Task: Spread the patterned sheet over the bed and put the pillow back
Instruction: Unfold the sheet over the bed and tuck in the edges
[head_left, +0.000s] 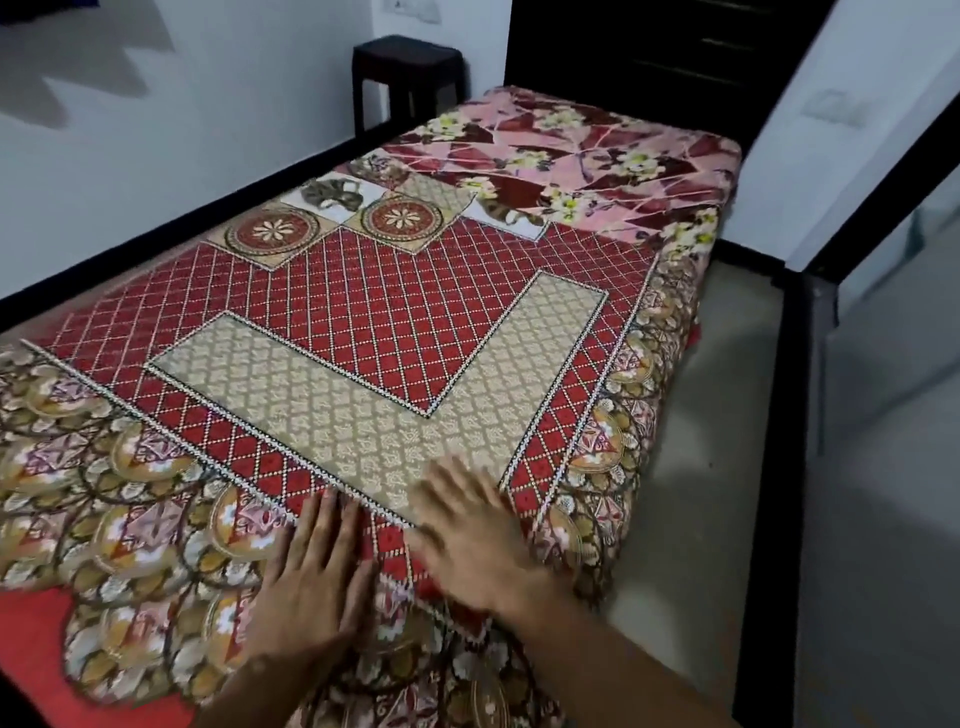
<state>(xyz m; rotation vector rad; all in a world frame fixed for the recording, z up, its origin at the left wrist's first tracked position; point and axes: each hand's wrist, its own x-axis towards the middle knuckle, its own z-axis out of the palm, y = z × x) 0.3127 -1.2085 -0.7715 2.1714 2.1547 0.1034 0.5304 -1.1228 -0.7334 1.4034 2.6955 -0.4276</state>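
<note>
Presses the patterned sheet (363, 332) with left hand (311, 582) and right hand (467, 530), fingers (326, 514) straight and apart (light, limp cloth, probably best pinched along the near hem).

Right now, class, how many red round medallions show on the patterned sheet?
2: left medallion near the wall, right medallion beside it; the pink floral blanket may hide more.

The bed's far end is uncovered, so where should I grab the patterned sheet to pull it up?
Probably pinch the patterned sheet at its far right corner, coming from the floor side; the bed's left side runs along the wall.
</note>
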